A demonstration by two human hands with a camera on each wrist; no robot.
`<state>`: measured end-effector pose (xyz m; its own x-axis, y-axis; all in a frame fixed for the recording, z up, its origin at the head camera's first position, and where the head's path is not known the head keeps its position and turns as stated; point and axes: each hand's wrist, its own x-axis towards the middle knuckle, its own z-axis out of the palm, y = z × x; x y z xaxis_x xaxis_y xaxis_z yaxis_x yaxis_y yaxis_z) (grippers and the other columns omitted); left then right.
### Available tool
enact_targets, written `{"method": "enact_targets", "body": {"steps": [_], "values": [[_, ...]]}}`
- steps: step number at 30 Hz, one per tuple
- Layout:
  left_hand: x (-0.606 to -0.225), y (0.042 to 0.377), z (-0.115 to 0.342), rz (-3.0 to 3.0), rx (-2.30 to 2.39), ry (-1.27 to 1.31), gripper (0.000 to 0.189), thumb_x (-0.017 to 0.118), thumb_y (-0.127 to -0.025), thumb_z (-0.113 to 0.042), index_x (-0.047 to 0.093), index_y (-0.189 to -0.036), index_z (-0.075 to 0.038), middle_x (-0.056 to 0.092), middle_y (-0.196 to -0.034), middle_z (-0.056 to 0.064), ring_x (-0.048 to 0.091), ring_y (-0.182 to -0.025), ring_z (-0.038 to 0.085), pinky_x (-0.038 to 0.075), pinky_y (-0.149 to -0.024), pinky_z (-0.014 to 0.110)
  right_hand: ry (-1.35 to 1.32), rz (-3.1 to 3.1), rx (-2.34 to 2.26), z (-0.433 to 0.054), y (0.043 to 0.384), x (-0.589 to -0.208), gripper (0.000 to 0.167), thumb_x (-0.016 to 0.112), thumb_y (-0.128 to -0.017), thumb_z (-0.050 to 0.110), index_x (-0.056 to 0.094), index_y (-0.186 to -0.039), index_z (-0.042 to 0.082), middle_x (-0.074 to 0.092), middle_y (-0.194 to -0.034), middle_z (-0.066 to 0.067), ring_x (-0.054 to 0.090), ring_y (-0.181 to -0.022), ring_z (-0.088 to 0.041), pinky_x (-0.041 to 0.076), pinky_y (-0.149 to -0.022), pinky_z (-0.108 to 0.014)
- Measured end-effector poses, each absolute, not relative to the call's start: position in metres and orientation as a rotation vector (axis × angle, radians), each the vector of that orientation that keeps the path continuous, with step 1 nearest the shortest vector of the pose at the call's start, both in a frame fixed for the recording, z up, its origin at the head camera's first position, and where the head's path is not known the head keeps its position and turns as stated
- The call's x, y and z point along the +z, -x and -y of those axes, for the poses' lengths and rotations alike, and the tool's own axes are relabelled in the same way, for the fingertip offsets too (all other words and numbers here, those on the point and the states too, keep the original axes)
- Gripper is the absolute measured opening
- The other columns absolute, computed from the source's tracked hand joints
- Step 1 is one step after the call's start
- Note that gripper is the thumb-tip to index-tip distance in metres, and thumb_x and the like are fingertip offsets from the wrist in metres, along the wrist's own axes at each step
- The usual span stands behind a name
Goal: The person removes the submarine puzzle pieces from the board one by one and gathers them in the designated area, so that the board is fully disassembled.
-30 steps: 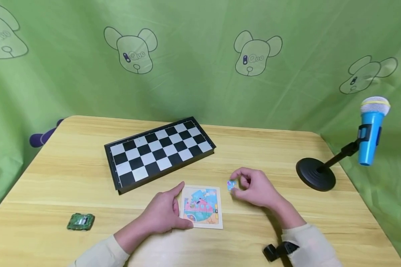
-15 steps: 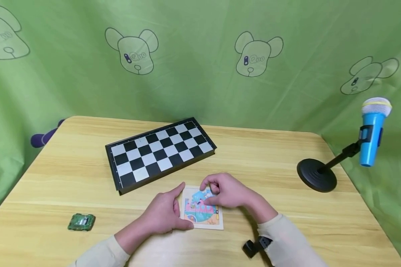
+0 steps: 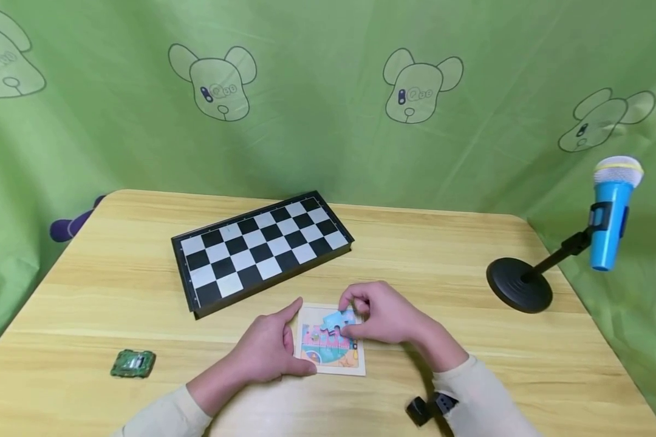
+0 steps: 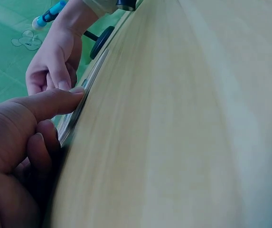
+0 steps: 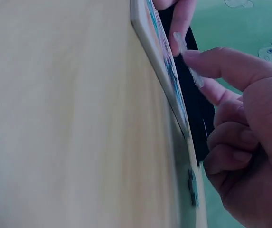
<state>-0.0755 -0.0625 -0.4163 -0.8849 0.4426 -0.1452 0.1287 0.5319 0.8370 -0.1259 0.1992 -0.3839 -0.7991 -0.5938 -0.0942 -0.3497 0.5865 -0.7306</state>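
A small square jigsaw puzzle board [image 3: 336,371] with a pale frame and a pink, blue and teal picture lies near the middle of the table. My left hand [image 3: 266,351] holds its left side, the thumb at the lower edge and the index finger at the upper left corner. Over the board's upper part, my right hand [image 3: 385,314] pinches a light-blue puzzle piece [image 3: 334,320] between thumb and index finger. The piece sits askew above the picture. In the right wrist view, the pinched puzzle piece [image 5: 197,79] shows edge-on, apart from the board [image 5: 157,61].
A folded black-and-white chessboard [image 3: 262,252] lies behind the puzzle. To the left is a green toy car [image 3: 133,363]. A blue toy microphone [image 3: 609,218] on a black stand [image 3: 519,285] stands at the right. Green curtain [image 3: 328,121] hangs behind the table.
My right hand has come left from beside the board, carrying a small piece over it, then shifted slightly right. The light-blue piece now sits turned in its fingers. My left hand stays put.
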Motion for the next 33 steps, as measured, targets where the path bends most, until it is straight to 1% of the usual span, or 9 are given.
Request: {"method": "enact_targets", "body": {"steps": [2, 7, 11, 13, 18, 21, 27, 33], "values": [[-0.416, 0.076, 0.062, -2.438, 1.288, -0.467, 0.12, 0.095, -0.062, -0.035, 0.03, -0.156, -0.001, 0.057, -0.061, -0.004, 0.055, -0.051, 0.014, 0.044, -0.047, 0.03, 0.75, -2.509, -1.09, -0.207, 0.123, -0.382, 0.028, 0.088, -0.075, 0.019, 0.069, -0.097, 0.02, 0.039, -0.063, 0.002, 0.037, -0.058, -0.008, 0.045, -0.066, -0.03], [-0.416, 0.076, 0.062, -2.446, 1.285, -0.459, 0.12, 0.096, -0.062, -0.034, 0.029, -0.156, -0.001, 0.057, -0.06, -0.004, 0.055, -0.051, 0.014, 0.043, -0.049, 0.03, 0.666, -2.562, -1.165, -0.233, 0.118, -0.381, 0.03, 0.088, -0.075, 0.015, 0.069, -0.098, 0.019, 0.035, -0.063, 0.005, 0.037, -0.059, -0.009, 0.043, -0.067, -0.029], [-0.416, 0.076, 0.062, -2.449, 1.283, -0.466, 0.119, 0.096, -0.062, -0.034, 0.03, -0.156, 0.0, 0.057, -0.06, -0.004, 0.054, -0.051, 0.014, 0.043, -0.049, 0.03, 0.594, -2.613, -1.195, -0.256, 0.116, -0.383, 0.032, 0.088, -0.074, 0.013, 0.068, -0.099, 0.018, 0.035, -0.064, 0.005, 0.037, -0.059, -0.009, 0.042, -0.067, -0.029], [-0.416, 0.076, 0.062, -2.448, 1.286, -0.466, 0.119, 0.096, -0.062, -0.033, 0.03, -0.155, 0.0, 0.057, -0.06, -0.004, 0.055, -0.051, 0.014, 0.043, -0.049, 0.03, 0.575, -2.635, -1.218, -0.267, 0.115, -0.384, 0.033, 0.088, -0.074, 0.012, 0.068, -0.099, 0.017, 0.035, -0.064, 0.004, 0.037, -0.058, -0.01, 0.042, -0.065, -0.029], [-0.416, 0.075, 0.063, -2.441, 1.291, -0.461, 0.119, 0.096, -0.062, -0.032, 0.03, -0.155, 0.0, 0.057, -0.06, -0.004, 0.055, -0.05, 0.014, 0.044, -0.049, 0.03, 0.577, -2.678, -1.257, -0.288, 0.117, -0.388, 0.035, 0.088, -0.073, 0.007, 0.067, -0.101, 0.014, 0.034, -0.063, 0.005, 0.035, -0.056, -0.009, 0.042, -0.063, -0.029], [-0.416, 0.075, 0.063, -2.44, 1.292, -0.458, 0.119, 0.096, -0.062, -0.032, 0.03, -0.155, 0.0, 0.057, -0.06, -0.004, 0.055, -0.05, 0.014, 0.044, -0.049, 0.03, 0.59, -2.693, -1.262, -0.298, 0.12, -0.392, 0.035, 0.087, -0.073, 0.005, 0.066, -0.1, 0.013, 0.032, -0.063, 0.006, 0.033, -0.055, -0.008, 0.043, -0.065, -0.028], [-0.416, 0.074, 0.062, -2.437, 1.293, -0.459, 0.119, 0.096, -0.062, -0.032, 0.03, -0.155, 0.0, 0.057, -0.06, -0.004, 0.055, -0.051, 0.014, 0.044, -0.049, 0.03, 0.607, -2.754, -1.204, -0.311, 0.126, -0.4, 0.033, 0.088, -0.074, 0.007, 0.065, -0.097, 0.013, 0.03, -0.061, 0.008, 0.032, -0.054, -0.007, 0.042, -0.069, -0.028], [-0.416, 0.075, 0.061, -2.438, 1.29, -0.46, 0.119, 0.096, -0.062, -0.033, 0.03, -0.156, -0.001, 0.057, -0.06, -0.004, 0.054, -0.051, 0.014, 0.043, -0.049, 0.031, 0.6, -2.789, -1.129, -0.318, 0.128, -0.404, 0.032, 0.088, -0.074, 0.01, 0.065, -0.096, 0.013, 0.03, -0.06, 0.009, 0.031, -0.053, -0.006, 0.042, -0.069, -0.027]]}}
